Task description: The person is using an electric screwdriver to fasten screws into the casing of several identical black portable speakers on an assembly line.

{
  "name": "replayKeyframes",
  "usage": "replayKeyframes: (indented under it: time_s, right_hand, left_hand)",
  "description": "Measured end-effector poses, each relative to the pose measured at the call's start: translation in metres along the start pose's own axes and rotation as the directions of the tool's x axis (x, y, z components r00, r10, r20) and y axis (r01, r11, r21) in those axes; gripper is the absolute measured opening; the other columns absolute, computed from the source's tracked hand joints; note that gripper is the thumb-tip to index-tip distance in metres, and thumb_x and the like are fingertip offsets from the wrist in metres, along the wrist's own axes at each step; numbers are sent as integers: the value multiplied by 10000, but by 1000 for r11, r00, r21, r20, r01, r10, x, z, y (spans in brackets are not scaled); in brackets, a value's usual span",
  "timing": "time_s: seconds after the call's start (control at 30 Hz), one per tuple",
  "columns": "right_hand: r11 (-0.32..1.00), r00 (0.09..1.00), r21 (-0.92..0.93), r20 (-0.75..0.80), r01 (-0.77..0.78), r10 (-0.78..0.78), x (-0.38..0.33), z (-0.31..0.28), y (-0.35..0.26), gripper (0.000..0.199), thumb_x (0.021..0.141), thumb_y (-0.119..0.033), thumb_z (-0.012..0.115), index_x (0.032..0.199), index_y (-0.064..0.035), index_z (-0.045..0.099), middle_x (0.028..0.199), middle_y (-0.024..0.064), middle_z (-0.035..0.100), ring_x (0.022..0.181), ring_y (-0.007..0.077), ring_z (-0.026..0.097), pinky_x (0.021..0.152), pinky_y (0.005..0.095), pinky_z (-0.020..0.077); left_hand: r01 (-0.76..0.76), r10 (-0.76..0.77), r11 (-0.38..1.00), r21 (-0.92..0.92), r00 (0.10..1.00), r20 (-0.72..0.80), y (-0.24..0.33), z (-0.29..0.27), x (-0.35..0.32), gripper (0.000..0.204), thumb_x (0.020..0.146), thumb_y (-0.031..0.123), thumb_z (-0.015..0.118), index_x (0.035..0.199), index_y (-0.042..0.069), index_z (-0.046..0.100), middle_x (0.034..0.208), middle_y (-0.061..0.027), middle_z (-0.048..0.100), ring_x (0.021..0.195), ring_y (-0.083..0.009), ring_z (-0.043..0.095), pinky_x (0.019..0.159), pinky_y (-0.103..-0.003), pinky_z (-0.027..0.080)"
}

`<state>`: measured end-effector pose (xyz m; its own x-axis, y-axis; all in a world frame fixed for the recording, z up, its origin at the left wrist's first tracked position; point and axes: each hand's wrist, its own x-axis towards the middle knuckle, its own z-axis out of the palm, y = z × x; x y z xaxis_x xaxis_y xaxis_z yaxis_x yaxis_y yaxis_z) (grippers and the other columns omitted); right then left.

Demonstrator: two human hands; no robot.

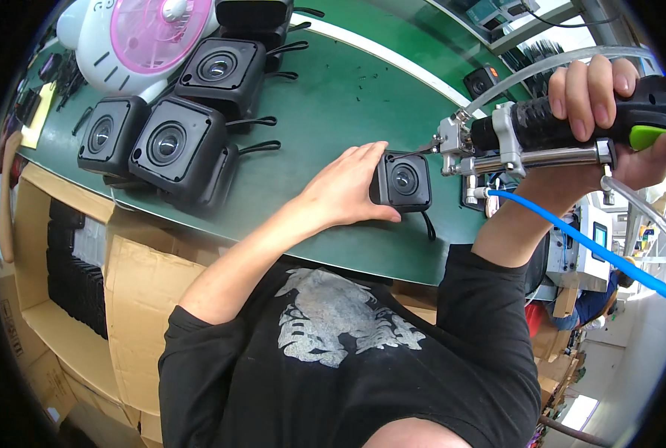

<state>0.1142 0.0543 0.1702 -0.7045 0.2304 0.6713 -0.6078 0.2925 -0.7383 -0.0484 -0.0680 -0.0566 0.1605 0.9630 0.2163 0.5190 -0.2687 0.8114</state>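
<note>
Black device (405, 179) against left hand (346, 188)

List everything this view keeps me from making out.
All in the head view:
Near side of the small black speaker: covered by the left hand.
Whether the tool touches that speaker: its tip is too small to tell.
Part of the tool's handle: wrapped by the right hand.
Uppermost speaker: cut off by the top edge.
Part of the carton's inside: hidden by its flap.

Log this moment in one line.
left hand: gripping black speaker | right hand: holding hose-fitted power tool | metal nose: near speaker's upper-right corner
</note>
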Motion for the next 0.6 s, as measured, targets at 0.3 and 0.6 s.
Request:
replayKeyframes:
  time_s: [0.3, 0.6]
  right_hand:
    - [987, 989, 79, 49, -143, 140, 3, 3, 8, 569, 839, -560, 639, 1060, -56, 497, 813, 26, 530, 647, 150, 546, 677, 326, 405]
    - [985, 992, 124, 6, -122, 122, -24, 1, 44, 481, 954, -507, 497, 1043, -35, 527, 774, 65, 543, 614, 158, 527, 641, 335, 397]
  left_hand:
    - [-5, 5, 1000, 9, 1000, -15, -2, 3, -1, 1050, 625, 427, 855, 1361, -119, 342, 1311, -280, 487, 1246, -387, 469, 1072, -413, 387]
    - [-74, 77, 997, 34, 993, -89, -3, 4, -2, 982, 625, 419, 852, 1309, -106, 383, 1293, -281, 496, 1210, -401, 486, 1043, -425, 407]
